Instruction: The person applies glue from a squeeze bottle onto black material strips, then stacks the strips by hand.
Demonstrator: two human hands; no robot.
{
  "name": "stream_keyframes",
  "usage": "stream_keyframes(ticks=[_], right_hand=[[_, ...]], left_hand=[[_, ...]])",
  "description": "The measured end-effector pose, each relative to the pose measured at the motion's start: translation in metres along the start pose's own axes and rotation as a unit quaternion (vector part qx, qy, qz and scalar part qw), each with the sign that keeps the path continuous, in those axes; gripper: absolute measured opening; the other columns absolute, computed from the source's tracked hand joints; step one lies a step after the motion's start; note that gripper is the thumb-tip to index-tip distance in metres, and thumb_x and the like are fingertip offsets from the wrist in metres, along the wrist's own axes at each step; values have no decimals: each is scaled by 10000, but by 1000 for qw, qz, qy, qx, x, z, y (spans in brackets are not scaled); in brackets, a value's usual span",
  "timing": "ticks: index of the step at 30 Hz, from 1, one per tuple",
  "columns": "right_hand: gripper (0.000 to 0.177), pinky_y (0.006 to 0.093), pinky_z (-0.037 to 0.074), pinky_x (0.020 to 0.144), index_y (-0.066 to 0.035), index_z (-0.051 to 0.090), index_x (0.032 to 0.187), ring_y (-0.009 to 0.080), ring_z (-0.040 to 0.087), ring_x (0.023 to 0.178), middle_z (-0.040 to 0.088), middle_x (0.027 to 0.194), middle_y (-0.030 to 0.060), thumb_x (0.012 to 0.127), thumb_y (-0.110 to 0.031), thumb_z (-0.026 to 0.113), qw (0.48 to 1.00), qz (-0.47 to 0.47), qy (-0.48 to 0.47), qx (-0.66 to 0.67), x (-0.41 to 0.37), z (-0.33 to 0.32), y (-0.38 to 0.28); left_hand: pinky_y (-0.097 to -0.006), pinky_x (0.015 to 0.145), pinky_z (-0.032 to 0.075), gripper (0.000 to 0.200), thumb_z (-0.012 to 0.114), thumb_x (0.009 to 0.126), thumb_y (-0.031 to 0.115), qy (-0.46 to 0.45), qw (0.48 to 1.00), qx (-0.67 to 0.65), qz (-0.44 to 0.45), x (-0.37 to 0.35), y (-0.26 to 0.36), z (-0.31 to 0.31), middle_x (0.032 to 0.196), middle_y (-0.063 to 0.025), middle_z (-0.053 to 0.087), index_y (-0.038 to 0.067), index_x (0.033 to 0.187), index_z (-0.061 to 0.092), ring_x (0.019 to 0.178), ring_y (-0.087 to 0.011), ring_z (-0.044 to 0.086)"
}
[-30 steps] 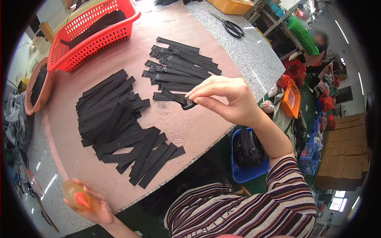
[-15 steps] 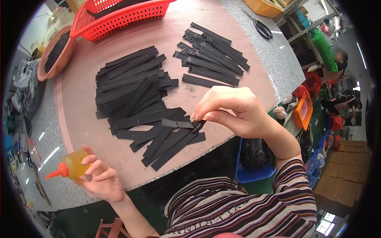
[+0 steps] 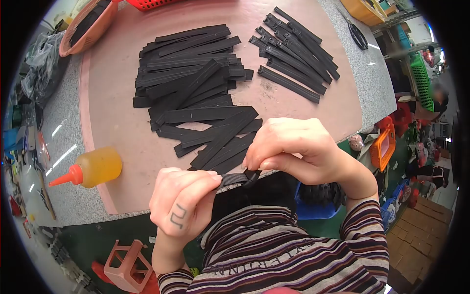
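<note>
A short black ribbed strap (image 3: pixel 234 180) with a dark fitting at one end is stretched between my two hands at the table's near edge. My left hand (image 3: pixel 183 201) pinches the strap's left end. The fingers of my right hand (image 3: pixel 298 149) are closed on the fitting end, which they partly cover. Just beyond my hands lies a large messy pile of black strips (image 3: pixel 188 83). Farther right, black strips with fittings (image 3: pixel 296 51) are fanned out. A bottle of yellow liquid with an orange nozzle (image 3: pixel 100 166) lies on its side at the left.
The pink-covered table (image 3: pixel 115 122) has a speckled border. A pink basket (image 3: pixel 88 29) and a red basket (image 3: pixel 159 4) are at the back, with scissors (image 3: pixel 358 36) at the right. Below stand a blue bin (image 3: pixel 313 208) and a pink stool (image 3: pixel 128 264). A person (image 3: pixel 439 98) is at the far right.
My left hand has let go of the bottle, which now lies on the table, and has taken hold of the strap. The view has shifted, and the strap is nearer the table's front edge.
</note>
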State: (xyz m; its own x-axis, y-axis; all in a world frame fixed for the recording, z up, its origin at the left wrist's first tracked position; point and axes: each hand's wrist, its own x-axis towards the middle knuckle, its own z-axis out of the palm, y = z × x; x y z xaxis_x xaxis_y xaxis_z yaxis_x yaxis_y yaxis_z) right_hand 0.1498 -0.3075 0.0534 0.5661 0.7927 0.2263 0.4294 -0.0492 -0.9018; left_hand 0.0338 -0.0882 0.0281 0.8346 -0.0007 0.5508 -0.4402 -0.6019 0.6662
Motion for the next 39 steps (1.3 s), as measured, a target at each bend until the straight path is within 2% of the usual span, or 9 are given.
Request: stream_keyframes(ticks=[11,15,18,23,26,29,32,35,39], right_hand=[[158,340,529,688,-29,687,991,252,667,778,712,918,90,890,-139,740,992,33,-39,118,-3,-1,1],[251,330,542,718,-16,678,1085,216,681,839,702,981,91,854,-69,759,996,33,-36,74,-12,-2,9],[151,294,540,740,-5,728,1028,120,682,849,720,930,81,878,-24,725,975,69,206,-56,-7,-59,30],[281,290,520,799,-158,766,1126,175,694,871,759,1008,94,865,-264,783,776,41,409,-479,-20,-238,146],[338,342,510,934,-84,735,1171,267,689,1043,734,1102,138,886,-266,753,763,51,362,-533,-8,-240,164],[282,344,512,938,-54,737,1119,285,682,1057,726,1102,139,864,-170,762,885,-14,266,-381,21,-130,96],[417,456,499,1012,-41,693,1154,335,606,1210,656,1269,144,754,-98,798,950,-117,-9,-290,19,-28,54],[635,482,298,1197,-59,534,1399,316,386,1438,443,1524,144,867,-363,702,930,-86,-191,-303,3,27,41],[769,477,218,1225,-61,429,1492,309,323,1477,386,1567,138,886,-494,620,920,-18,-179,-348,-11,41,38]], left_hand=[[-331,630,447,181,831,727,92,-100,990,-81,-49,9,4,2,736,-30,662,73,868,719,646,-207,611],[-330,688,462,322,792,824,197,-125,987,-81,-57,4,-9,12,930,-103,684,36,1084,690,753,-235,622],[-330,802,471,577,695,932,373,-51,985,-90,-138,-5,-7,13,1174,-161,629,-17,1333,554,915,-231,609],[-257,649,465,537,582,999,461,-24,903,-296,-312,-44,-26,-32,918,-84,647,-14,1250,597,730,-135,578],[-285,678,443,862,574,944,613,73,565,-785,-243,-64,-55,-41,1224,-75,583,28,1528,329,858,-177,553],[-329,846,456,855,592,964,544,219,410,-857,-224,-50,-60,-49,1280,-64,541,52,1566,237,1019,-196,544],[-385,933,493,814,653,956,403,317,324,-872,-185,-23,-70,-43,1309,-89,538,37,1557,244,1123,-238,558],[-400,1030,498,854,700,916,409,373,299,-863,-165,-10,-78,-43,1426,-146,498,17,1540,269,1244,-277,546],[-458,1076,492,831,720,906,412,296,506,-775,-234,-30,-78,-56,1524,-206,396,15,1511,313,1363,-360,463]])
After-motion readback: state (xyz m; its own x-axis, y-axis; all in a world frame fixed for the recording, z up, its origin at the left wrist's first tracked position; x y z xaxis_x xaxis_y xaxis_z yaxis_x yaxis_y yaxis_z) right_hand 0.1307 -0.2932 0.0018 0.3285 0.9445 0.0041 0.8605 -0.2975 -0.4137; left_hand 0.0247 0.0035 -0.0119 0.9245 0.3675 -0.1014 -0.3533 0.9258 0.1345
